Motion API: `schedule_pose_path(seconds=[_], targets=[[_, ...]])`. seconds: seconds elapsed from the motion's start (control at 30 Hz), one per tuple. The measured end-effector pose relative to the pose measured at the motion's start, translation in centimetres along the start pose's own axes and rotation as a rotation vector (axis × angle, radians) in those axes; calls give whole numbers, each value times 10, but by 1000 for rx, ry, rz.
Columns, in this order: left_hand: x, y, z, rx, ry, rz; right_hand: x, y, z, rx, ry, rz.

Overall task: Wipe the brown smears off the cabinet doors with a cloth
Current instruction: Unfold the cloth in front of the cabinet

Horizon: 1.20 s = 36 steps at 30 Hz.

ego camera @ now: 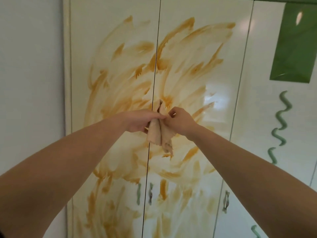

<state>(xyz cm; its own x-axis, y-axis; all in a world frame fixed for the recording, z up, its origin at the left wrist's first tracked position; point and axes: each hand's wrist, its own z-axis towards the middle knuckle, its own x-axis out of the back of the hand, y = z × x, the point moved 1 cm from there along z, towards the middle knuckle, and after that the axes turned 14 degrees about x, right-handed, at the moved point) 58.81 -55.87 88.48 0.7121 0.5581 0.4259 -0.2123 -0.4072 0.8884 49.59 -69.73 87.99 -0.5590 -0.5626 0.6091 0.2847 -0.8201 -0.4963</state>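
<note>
Up in front of the seam between the two cabinet doors [120, 48], both hands are on the cloth [158, 133], clear of the surface: the left hand [142, 121] grips the bunched top, the right hand [180, 121] pinches a fold beside it, apparently refolding. Brown smears [185, 69] cover both doors from top to the handles [150, 193], thinned and streaky in places, so most of the wiping looks left to do
</note>
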Motion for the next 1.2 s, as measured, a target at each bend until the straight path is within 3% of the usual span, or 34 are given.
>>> schedule_pose_path(seconds=[0.13, 0.33, 0.47, 0.67, 0.77, 0.87, 1.07, 1.2], targets=[[5, 14, 8, -50, 42, 57, 16, 1, 8, -2, 54, 19], [33, 25, 8, -38, 259, 280, 50, 13, 17, 32, 39, 67], [65, 14, -2, -44, 403, 380, 82, 31, 11, -10, 32, -116], [86, 19, -26, -159, 398, 354, 96, 33, 8, 50, -43, -342], [89, 25, -34, -88, 374, 384, 98, 32, 6, 72, -31, -576], [87, 29, -32, 4, 383, 522, 91, 30, 6, -60, -31, -802], [54, 43, -21, 320, 536, 878, 71, 22, 3, -328, 22, -572], [42, 34, -5, 440, 580, 753, 51, 21, 3, -395, -10, -303]])
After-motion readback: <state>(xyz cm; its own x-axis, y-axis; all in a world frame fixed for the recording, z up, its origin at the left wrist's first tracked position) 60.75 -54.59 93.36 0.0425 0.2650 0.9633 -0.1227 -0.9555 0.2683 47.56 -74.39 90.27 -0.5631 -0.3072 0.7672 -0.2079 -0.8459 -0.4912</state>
